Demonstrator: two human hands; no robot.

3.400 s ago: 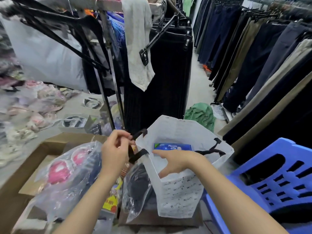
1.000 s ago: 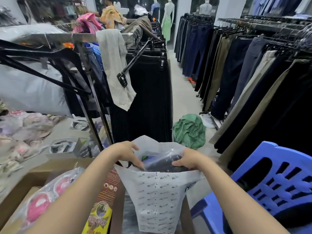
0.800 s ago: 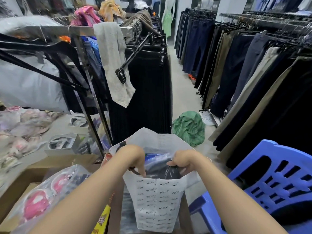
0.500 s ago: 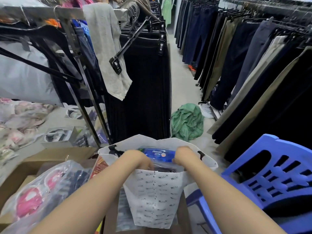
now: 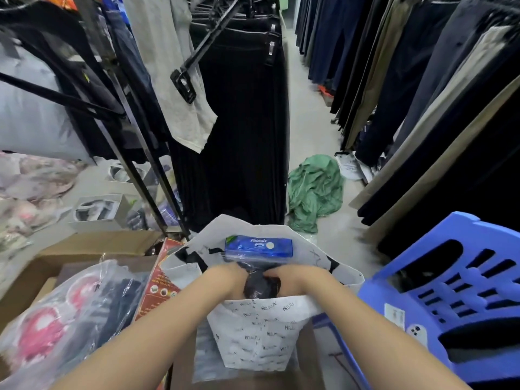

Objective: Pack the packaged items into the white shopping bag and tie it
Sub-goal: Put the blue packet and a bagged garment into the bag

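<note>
The white shopping bag [image 5: 261, 336], printed with small black lettering, stands open in front of me on a cardboard box. A blue packaged item [image 5: 259, 246] leans against its far inner wall. My left hand [image 5: 225, 280] and my right hand [image 5: 295, 280] reach inside the bag's mouth and both grip a dark item in clear plastic [image 5: 260, 285], which sits low between them. The bag's black handles [image 5: 191, 256] hang loose at the rim.
More packaged items lie at left: a clear pack with pink and dark goods [image 5: 56, 322] and a red box [image 5: 160, 280] in a cardboard box [image 5: 90, 246]. A blue plastic chair [image 5: 450, 291] stands at right. Clothes racks line both sides; a green cloth [image 5: 315, 190] lies on the floor.
Both hands have pushed the dark plastic-wrapped item from the bag's mouth down into the bag. The blue pack now shows behind it. The view has tilted downward.
</note>
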